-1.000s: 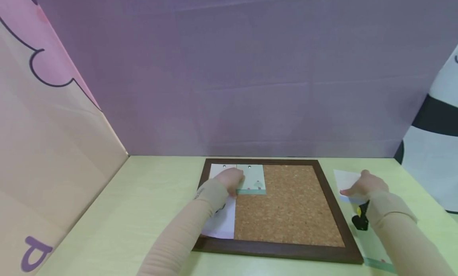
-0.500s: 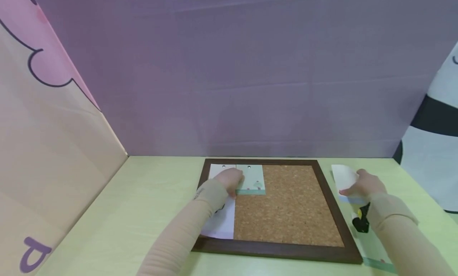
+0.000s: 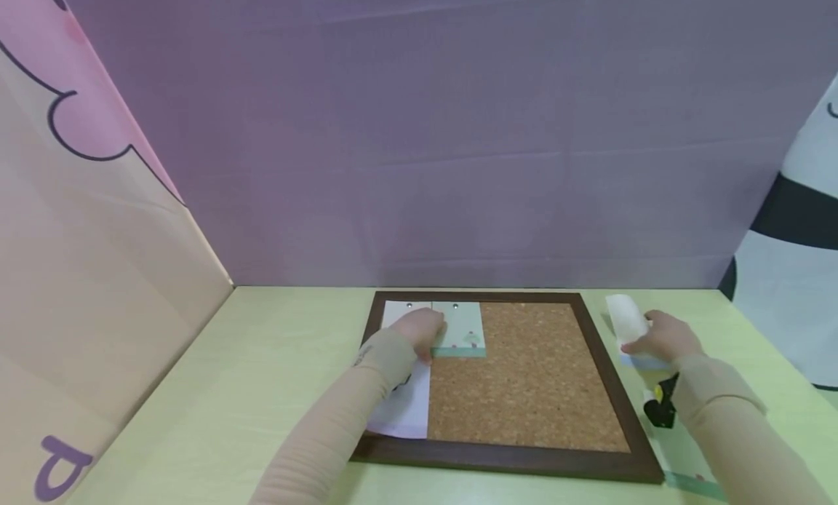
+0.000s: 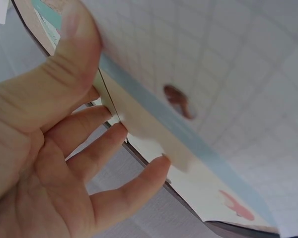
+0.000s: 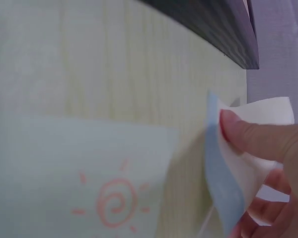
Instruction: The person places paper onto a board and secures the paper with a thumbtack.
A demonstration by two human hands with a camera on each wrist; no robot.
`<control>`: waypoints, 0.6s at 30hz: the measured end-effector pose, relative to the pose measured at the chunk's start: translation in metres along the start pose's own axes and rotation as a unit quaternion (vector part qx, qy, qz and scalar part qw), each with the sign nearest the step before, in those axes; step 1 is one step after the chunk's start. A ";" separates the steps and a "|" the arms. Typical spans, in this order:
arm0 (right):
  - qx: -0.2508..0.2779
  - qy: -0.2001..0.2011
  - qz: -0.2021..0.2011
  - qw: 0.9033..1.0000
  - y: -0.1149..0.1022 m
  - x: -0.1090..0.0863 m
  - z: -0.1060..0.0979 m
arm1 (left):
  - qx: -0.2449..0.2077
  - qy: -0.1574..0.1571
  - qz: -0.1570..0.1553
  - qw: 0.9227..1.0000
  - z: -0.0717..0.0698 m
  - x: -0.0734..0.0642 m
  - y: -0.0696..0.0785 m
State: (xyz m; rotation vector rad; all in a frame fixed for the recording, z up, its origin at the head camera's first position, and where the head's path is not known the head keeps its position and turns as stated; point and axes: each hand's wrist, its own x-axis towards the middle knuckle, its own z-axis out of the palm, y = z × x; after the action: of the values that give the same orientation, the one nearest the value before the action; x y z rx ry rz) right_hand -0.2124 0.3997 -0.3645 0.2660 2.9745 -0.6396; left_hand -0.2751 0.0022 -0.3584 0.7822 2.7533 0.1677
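Note:
On the left of the framed cork board (image 3: 530, 388), my left hand (image 3: 419, 330) rests on a white sheet (image 3: 402, 410). In the left wrist view, its thumb lies at the blue band of the gridded sheet (image 4: 228, 69), and the spread fingertips (image 4: 161, 166) touch the cream area. A pale green sheet (image 3: 458, 323) lies beside that hand at the board's top. Right of the board, my right hand (image 3: 671, 338) pinches a white note sheet (image 3: 626, 317) with a blue edge, its far end curling up off the table.
Below the right hand stands a small black object (image 3: 661, 407) with a yellow spot. Another green sheet (image 3: 687, 454) lies under the right forearm; a red spiral sun drawing (image 5: 116, 202) shows on a sheet in the right wrist view. A purple backdrop (image 3: 419, 141) closes the table's back.
My right hand has lifted and bent the white note sheet, its far end rising and curling, and has shifted slightly left. The left hand has stayed in place on the board.

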 end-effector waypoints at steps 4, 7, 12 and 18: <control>0.011 -0.003 -0.002 1.000 0.002 0.002 0.001 | -0.002 -0.003 -0.001 1.000 0.000 0.001 0.000; 0.013 -0.001 0.002 1.000 0.002 0.003 0.001 | -0.001 -0.005 0.000 1.000 0.000 0.001 0.000; 0.007 0.003 0.019 1.000 0.001 0.007 0.000 | -0.004 -0.008 -0.002 1.000 -0.001 0.001 0.000; 0.023 0.008 0.035 0.999 0.002 0.006 0.002 | -0.003 -0.013 0.005 1.000 -0.001 0.002 -0.001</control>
State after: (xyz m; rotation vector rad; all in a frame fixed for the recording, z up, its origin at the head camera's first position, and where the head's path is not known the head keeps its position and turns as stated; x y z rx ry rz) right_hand -0.2176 0.4014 -0.3682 0.3770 2.9537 -0.7006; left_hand -0.2773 0.0019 -0.3580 0.7920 2.7241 0.1655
